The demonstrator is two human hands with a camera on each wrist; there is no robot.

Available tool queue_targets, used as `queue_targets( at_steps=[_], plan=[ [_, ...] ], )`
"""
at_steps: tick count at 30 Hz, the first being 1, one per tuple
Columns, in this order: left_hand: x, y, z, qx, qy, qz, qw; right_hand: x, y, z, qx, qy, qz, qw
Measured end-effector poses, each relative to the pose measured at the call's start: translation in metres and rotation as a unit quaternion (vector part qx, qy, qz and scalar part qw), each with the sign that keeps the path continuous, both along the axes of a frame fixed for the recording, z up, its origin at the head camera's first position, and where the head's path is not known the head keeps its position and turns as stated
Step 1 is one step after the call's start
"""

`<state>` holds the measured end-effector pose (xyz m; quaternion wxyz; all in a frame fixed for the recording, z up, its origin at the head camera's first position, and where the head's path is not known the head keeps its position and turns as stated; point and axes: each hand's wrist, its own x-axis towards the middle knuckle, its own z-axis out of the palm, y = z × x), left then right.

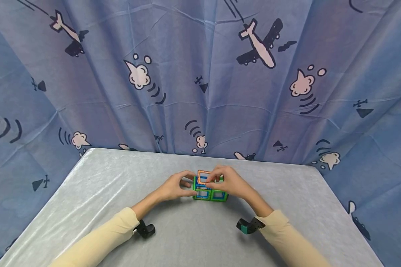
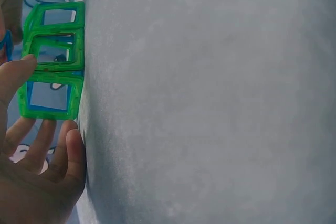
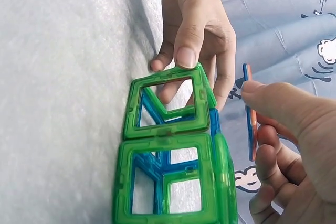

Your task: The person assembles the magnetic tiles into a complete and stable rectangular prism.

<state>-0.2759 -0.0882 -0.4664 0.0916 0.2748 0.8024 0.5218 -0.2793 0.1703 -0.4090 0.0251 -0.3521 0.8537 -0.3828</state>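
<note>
A boxy structure of green and blue square magnetic tiles (image 3: 125, 182) stands on the table, its open frames showing blue and green edges inside. My left hand (image 1: 173, 187) holds its left end, thumb on a green corner and fingers spread round the far side in the right wrist view. Above the structure, my right hand (image 1: 232, 181) pinches a single square magnetic tile (image 3: 250, 129) between thumb and fingers. That tile is orange on one face and blue on the other, seen nearly edge-on in the right wrist view. The right hand hides part of the structure in the head view.
A pale, slightly wrinkled cloth covers the table (image 1: 183, 233). Behind it hangs a blue curtain (image 1: 173, 122) printed with planes and clouds. Black wrist-worn devices (image 1: 145, 229) sit at both sleeve cuffs.
</note>
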Motion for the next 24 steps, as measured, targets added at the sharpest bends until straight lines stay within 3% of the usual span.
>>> queue_targets(
  at_steps=[8,17,24],
  plan=[
    [-0.001,-0.001,-0.001,0.006,-0.001,-0.001,1.0,0.0,-0.009,-0.001,0.018,0.0,0.01,0.9998],
    [-0.001,-0.001,-0.002,0.008,-0.004,-0.003,1.0,0.002,-0.013,-0.001,0.076,0.005,0.013,0.997],
    [-0.002,0.0,-0.002,0.016,-0.001,-0.001,0.9999,-0.002,0.002,0.002,0.026,-0.013,-0.009,0.9995]
  ],
)
